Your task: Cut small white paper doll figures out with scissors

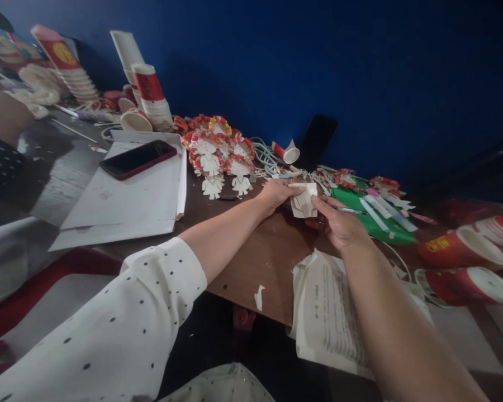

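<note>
A small white piece of paper [304,200], with cut or folded edges, is held up over the brown table between both hands. My left hand [276,195] is closed on its left edge. My right hand [339,222] pinches its right side, thumb on top, and a slim pen [350,210] sticks out to the right from the same hand. Left of my hands lie several white paper dolls [209,162] with red and yellow frilled heads. A white paper scrap [259,297] rests near the table's front edge.
Stacked paper cups [153,100] and a phone [138,159] on white sheets [121,204] are at left. White markers [375,214] lie on a green sheet [352,202] at right, near tipped red cups [461,248]. Printed paper [327,307] overhangs the front edge. Behind rises a blue wall [255,56].
</note>
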A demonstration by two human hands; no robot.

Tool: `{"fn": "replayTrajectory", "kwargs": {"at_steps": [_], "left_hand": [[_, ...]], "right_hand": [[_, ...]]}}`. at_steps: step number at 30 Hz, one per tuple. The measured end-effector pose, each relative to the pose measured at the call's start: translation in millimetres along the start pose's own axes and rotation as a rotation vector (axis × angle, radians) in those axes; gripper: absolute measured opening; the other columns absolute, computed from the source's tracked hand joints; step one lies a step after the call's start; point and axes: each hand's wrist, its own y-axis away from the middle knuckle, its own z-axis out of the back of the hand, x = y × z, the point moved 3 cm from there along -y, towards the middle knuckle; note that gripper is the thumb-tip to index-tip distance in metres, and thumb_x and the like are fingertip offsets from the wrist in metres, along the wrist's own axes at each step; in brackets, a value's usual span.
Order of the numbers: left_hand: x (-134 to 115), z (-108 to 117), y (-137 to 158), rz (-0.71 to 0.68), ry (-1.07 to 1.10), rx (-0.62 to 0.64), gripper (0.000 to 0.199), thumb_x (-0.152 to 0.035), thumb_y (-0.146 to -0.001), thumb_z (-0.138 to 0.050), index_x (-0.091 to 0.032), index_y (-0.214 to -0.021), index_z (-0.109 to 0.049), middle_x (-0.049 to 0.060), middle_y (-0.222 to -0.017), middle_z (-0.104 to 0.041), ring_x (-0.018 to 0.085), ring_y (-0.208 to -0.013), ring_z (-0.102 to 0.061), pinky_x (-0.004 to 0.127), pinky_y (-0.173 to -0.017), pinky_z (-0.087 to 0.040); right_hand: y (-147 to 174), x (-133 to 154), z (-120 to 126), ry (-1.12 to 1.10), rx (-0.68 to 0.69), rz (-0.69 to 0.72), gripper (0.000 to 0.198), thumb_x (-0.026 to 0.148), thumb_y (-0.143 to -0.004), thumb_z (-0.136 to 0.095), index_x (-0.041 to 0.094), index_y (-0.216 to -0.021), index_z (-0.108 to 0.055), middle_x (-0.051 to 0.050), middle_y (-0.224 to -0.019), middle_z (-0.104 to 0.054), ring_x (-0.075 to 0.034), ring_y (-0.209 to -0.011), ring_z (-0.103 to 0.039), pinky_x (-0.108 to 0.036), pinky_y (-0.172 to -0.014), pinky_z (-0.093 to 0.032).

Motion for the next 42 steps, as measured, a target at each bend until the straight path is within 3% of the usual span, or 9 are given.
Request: {"fn": "replayTrajectory", "kwargs": {"at_steps": [3, 9, 24, 42], "left_hand": [[0.5, 2.6, -1.8, 0.006, 0.009, -0.008, 0.013, -0.019, -0.071, -0.083, -0.012, -0.075, -0.073, 0.007, -0.072, -0.074, 0.018, -0.073, -0.069, 0.039, -0.090, -0.054], [2.2, 5.3, -5.4, 0.011, -0.017, -0.042, 0.011, -0.018, -0.073, -0.082, -0.013, -0.074, -0.072, 0.005, -0.069, -0.072, 0.015, -0.068, -0.067, 0.035, -0.086, -0.054], [-2.2, 1.0, -0.3, 0.035, -0.042, -0.034, 0.008, -0.012, -0.077, -0.076, -0.012, -0.071, -0.071, 0.004, -0.066, -0.070, 0.015, -0.065, -0.065, 0.037, -0.084, -0.055], [-2.8, 0.7, -0.8, 0.027, -0.118, -0.011, 0.011, -0.013, -0.071, -0.081, -0.012, -0.072, -0.071, 0.002, -0.064, -0.069, 0.013, -0.063, -0.063, 0.031, -0.080, -0.052]], "right_hand": [[-0.4, 1.7, 6.2, -0.003, 0.065, -0.056, 0.035, 0.031, -0.062, -0.090, 0.024, -0.087, -0.065, 0.004, -0.076, -0.074, -0.016, -0.063, -0.072, -0.025, -0.055, -0.060], [4.7, 5.0, 10.8, 0.003, 0.124, -0.108, 0.035, 0.011, -0.064, -0.082, 0.023, -0.093, -0.067, 0.001, -0.077, -0.077, -0.020, -0.073, -0.078, -0.024, -0.058, -0.061], [3.1, 0.1, 9.2, 0.032, 0.120, -0.115, 0.033, 0.005, -0.066, -0.082, 0.021, -0.091, -0.068, -0.002, -0.079, -0.078, -0.018, -0.070, -0.077, -0.022, -0.060, -0.062], [2.4, -3.1, 5.2, 0.066, 0.125, -0.090, 0.040, 0.005, -0.058, -0.086, 0.021, -0.091, -0.069, -0.004, -0.086, -0.080, -0.019, -0.072, -0.077, -0.023, -0.059, -0.063]]}}
